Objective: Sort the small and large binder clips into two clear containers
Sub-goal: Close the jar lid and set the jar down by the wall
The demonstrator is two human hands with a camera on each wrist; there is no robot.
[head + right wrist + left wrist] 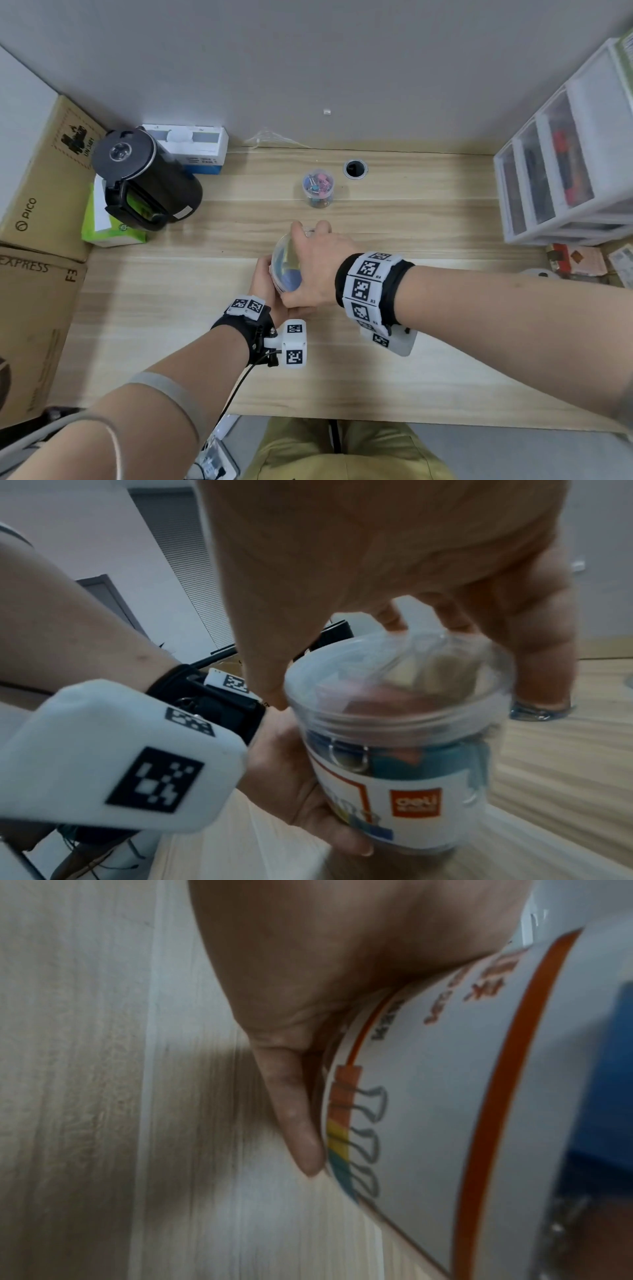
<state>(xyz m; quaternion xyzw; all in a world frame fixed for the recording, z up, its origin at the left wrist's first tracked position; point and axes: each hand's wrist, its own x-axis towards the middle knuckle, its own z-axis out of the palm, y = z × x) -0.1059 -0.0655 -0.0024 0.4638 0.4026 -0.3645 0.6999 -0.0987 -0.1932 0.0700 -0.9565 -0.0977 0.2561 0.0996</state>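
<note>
A clear round container (286,263) with a white and orange label (428,1096) is held tilted above the table's middle. Large coloured binder clips (394,761) show through its wall. My left hand (262,277) grips its body from below and the left, fingers (294,1123) curled round the label. My right hand (318,260) grips the clear lid (400,674) on its top, fingers curled over the rim. A smaller clear container (318,189) holding small coloured clips stands further back on the table, apart from both hands.
A black kettle (147,178), a green tissue pack (102,226) and cardboard boxes (41,171) crowd the left side. A white drawer unit (561,164) stands at the right. A cable hole (355,168) lies beside the small container.
</note>
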